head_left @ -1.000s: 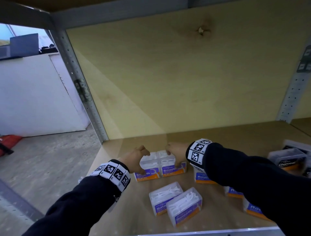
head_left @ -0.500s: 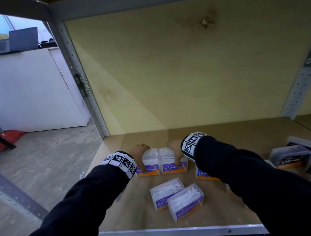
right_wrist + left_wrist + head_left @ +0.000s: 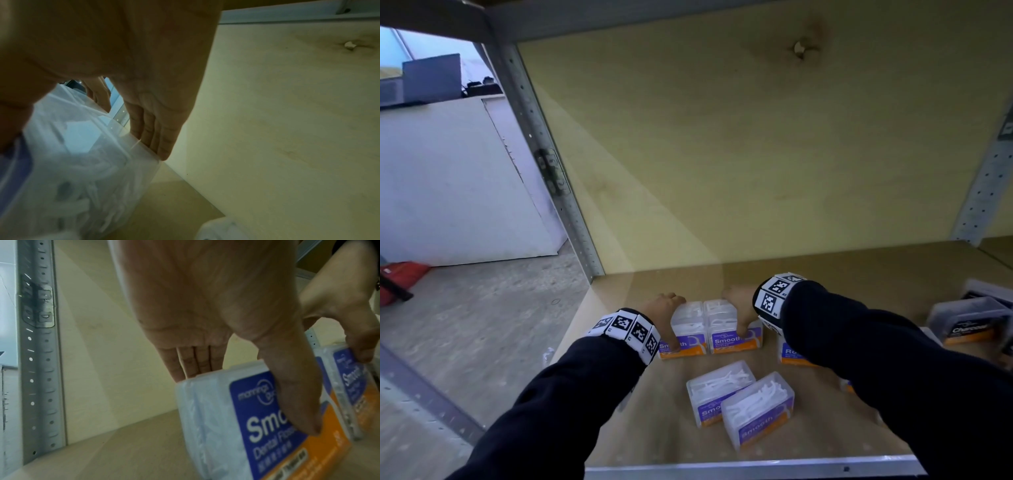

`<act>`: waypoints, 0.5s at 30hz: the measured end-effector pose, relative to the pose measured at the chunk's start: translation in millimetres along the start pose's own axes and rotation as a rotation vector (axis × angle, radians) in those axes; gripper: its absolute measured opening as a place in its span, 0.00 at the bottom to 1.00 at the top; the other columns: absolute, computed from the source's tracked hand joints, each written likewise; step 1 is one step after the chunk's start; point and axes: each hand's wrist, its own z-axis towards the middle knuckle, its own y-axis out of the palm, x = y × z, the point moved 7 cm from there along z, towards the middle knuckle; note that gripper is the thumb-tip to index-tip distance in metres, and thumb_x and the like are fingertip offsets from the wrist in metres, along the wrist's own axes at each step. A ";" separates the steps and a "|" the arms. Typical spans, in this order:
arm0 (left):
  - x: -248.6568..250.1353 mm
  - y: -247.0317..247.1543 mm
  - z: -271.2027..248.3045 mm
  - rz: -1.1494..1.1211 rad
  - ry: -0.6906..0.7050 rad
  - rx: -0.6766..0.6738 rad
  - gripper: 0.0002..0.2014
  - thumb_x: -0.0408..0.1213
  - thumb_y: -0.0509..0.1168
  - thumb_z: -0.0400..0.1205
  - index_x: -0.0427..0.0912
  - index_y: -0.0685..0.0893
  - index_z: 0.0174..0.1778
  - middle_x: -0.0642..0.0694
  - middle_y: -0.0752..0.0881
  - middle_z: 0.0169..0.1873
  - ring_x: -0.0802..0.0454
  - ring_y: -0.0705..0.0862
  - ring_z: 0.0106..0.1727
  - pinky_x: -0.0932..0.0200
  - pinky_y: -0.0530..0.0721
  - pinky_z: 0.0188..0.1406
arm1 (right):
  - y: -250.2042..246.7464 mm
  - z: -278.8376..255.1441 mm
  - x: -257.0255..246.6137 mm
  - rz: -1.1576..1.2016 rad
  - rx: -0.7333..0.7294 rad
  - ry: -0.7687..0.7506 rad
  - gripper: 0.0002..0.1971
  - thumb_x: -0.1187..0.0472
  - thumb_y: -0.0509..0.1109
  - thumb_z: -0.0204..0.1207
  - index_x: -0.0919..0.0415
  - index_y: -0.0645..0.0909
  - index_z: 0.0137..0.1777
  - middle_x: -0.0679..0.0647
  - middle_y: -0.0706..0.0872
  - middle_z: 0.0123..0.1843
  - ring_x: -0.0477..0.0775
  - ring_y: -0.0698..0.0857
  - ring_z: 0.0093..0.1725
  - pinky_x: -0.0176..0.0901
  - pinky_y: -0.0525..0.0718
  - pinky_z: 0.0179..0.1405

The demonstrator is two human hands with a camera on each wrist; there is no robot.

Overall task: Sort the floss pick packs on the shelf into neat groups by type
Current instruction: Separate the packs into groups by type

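Light enters from the left hand's [image 3: 666,310] side, falling in a pale diagonal band across the yellowish plywood back panel [image 3: 756,154]; the shelf beyond the right hand [image 3: 739,301] lies dimmer. Both wrist pictures are soft, and the head view bends at its edges.

I see a grey perforated steel upright [image 3: 541,161] at the left edge of the unit, carrying a small metal bracket [image 3: 549,171]. Beyond it lies a bare concrete floor [image 3: 482,308], bounded by a white partition [image 3: 448,178]. A red object [image 3: 400,277] rests on the floor at far left; a grey box [image 3: 431,77] sits above the partition
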 end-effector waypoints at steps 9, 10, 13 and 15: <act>30.6 -18.4 -35.9 0.036 0.163 0.113 0.37 0.38 0.69 0.78 0.42 0.59 0.81 0.45 0.63 0.81 0.48 0.65 0.80 0.57 0.64 0.77 | -14.0 -52.8 -15.9 0.004 0.100 -0.144 0.32 0.59 0.73 0.74 0.63 0.67 0.77 0.60 0.73 0.75 0.60 0.75 0.71 0.47 0.75 0.67; 38.1 -20.0 -43.6 0.007 0.211 0.135 0.31 0.38 0.66 0.80 0.43 0.64 0.79 0.46 0.67 0.79 0.49 0.68 0.78 0.59 0.66 0.74 | -11.2 -64.0 -19.4 -0.004 0.100 -0.180 0.29 0.60 0.72 0.75 0.62 0.70 0.76 0.59 0.75 0.74 0.60 0.76 0.70 0.47 0.75 0.66; 55.3 -13.3 -63.8 -0.050 0.277 0.110 0.21 0.41 0.62 0.83 0.47 0.74 0.74 0.50 0.75 0.74 0.52 0.75 0.73 0.62 0.70 0.68 | 14.3 -91.6 -28.8 -0.032 0.044 -0.258 0.23 0.64 0.70 0.74 0.61 0.77 0.70 0.58 0.80 0.69 0.59 0.79 0.68 0.48 0.77 0.65; 66.6 -1.9 -73.1 -0.051 0.311 0.057 0.19 0.43 0.61 0.83 0.46 0.78 0.71 0.49 0.79 0.71 0.51 0.77 0.70 0.61 0.72 0.67 | 34.2 -105.4 -33.8 -0.051 0.022 -0.287 0.24 0.66 0.70 0.73 0.62 0.75 0.71 0.60 0.78 0.69 0.61 0.77 0.68 0.49 0.77 0.64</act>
